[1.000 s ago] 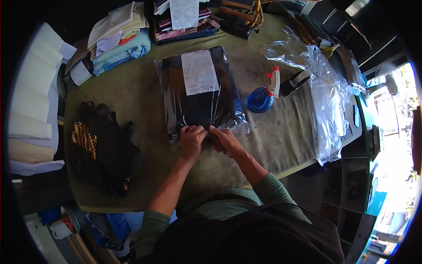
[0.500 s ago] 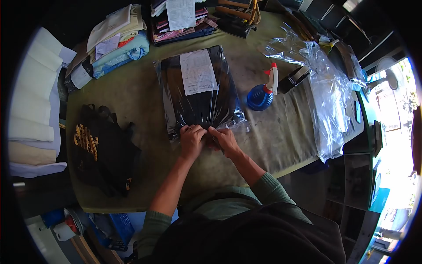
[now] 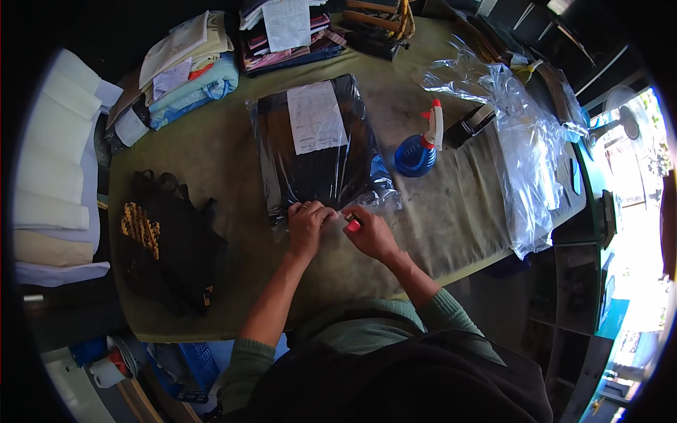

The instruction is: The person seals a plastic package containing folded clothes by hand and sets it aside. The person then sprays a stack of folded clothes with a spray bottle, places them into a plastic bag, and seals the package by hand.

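Observation:
Dark folded cloth in a clear plastic bag [image 3: 317, 173] lies flat on the green-covered table, with a printed white paper [image 3: 316, 118] on its upper part. My left hand [image 3: 307, 224] is closed on the gathered near edge of the bag. Just right of it, my right hand [image 3: 368, 233] is closed around a small red object [image 3: 354, 225], its fingertips close to the bag's edge. What exactly the red object is cannot be made out. A blue spray bottle [image 3: 416, 155] with a red and white head stands right of the bag.
A black bag with a gold pattern [image 3: 173, 240] lies on the left of the table [image 3: 423, 247]. Folded cloth stacks [image 3: 194, 88] and an iron [image 3: 377, 42] are at the back. Loose clear plastic [image 3: 525, 155] and a black box [image 3: 471, 127] lie on the right.
My right hand has moved slightly right, away from my left hand, and the red object now shows in it. My left hand keeps its hold on the bag's edge.

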The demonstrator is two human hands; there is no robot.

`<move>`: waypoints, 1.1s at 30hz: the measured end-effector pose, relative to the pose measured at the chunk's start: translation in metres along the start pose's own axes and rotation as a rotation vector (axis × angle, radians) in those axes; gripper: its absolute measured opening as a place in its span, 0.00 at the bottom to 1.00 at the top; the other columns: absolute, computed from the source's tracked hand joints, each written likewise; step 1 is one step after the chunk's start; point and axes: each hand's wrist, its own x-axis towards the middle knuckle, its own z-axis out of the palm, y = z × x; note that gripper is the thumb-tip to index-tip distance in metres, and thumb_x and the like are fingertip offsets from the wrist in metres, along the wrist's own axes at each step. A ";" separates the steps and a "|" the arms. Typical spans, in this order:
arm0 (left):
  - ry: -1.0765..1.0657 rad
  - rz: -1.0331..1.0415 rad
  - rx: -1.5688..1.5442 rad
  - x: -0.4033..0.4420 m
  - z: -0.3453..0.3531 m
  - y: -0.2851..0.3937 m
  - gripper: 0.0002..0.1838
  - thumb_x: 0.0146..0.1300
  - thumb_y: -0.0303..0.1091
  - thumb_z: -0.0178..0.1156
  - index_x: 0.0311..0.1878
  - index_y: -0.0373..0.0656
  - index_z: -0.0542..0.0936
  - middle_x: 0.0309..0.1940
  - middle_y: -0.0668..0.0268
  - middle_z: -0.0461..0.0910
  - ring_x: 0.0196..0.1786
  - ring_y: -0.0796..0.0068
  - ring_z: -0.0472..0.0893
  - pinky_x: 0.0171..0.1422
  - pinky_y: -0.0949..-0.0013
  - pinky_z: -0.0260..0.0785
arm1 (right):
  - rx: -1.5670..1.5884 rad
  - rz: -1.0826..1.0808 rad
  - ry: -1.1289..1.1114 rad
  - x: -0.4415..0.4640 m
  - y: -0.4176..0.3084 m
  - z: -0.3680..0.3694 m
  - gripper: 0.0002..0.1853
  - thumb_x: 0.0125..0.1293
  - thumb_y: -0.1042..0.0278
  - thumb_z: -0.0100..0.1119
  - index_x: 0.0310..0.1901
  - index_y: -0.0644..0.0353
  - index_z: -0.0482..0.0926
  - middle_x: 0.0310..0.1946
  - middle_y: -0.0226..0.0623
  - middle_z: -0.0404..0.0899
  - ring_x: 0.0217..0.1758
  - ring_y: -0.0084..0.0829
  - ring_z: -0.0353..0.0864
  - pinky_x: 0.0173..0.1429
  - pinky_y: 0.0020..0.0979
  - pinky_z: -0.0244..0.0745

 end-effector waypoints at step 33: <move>-0.024 -0.192 0.219 -0.050 -0.084 -0.014 0.06 0.59 0.36 0.61 0.32 0.44 0.79 0.29 0.65 0.76 0.34 0.60 0.75 0.42 0.62 0.66 | -0.234 0.076 -0.280 0.029 0.024 0.007 0.10 0.55 0.66 0.59 0.40 0.52 0.76 0.25 0.47 0.80 0.33 0.52 0.79 0.35 0.50 0.72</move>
